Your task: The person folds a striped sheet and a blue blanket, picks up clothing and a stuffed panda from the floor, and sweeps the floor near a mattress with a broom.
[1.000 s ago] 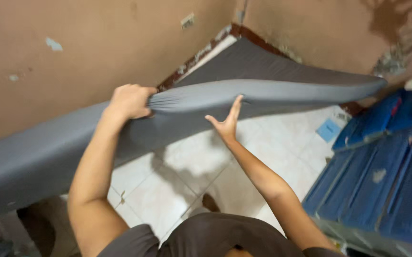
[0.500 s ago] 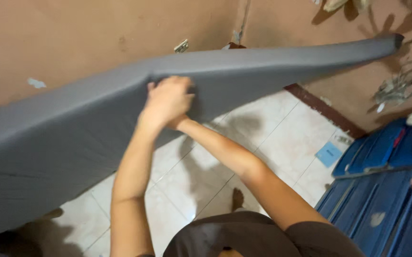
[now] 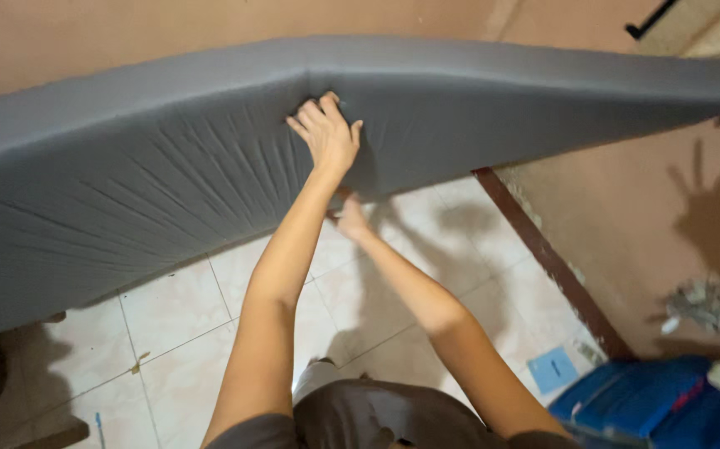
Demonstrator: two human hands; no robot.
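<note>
A long grey mattress [image 3: 152, 183] in a stretchy cover stands on edge and tilted, spanning the whole view in front of the tan wall [image 3: 86, 33]. My left hand [image 3: 326, 133] is pressed into its face near the top, fingers dug into the cover, and creases fan out from the hand. My right hand [image 3: 349, 218] is at the mattress's lower edge below the left hand, its fingers tucked under the edge and mostly hidden.
A white tiled floor [image 3: 185, 333] lies below. A dark red skirting board [image 3: 551, 258] runs along the right wall [image 3: 675, 233]. Blue plastic crates [image 3: 651, 407] stand at the bottom right, with a small blue card [image 3: 552, 368] on the floor beside them.
The mattress has swung up from nearly flat to on edge against the wall. My left hand moved from the bunched edge onto its face; my right hand dropped to the lower edge.
</note>
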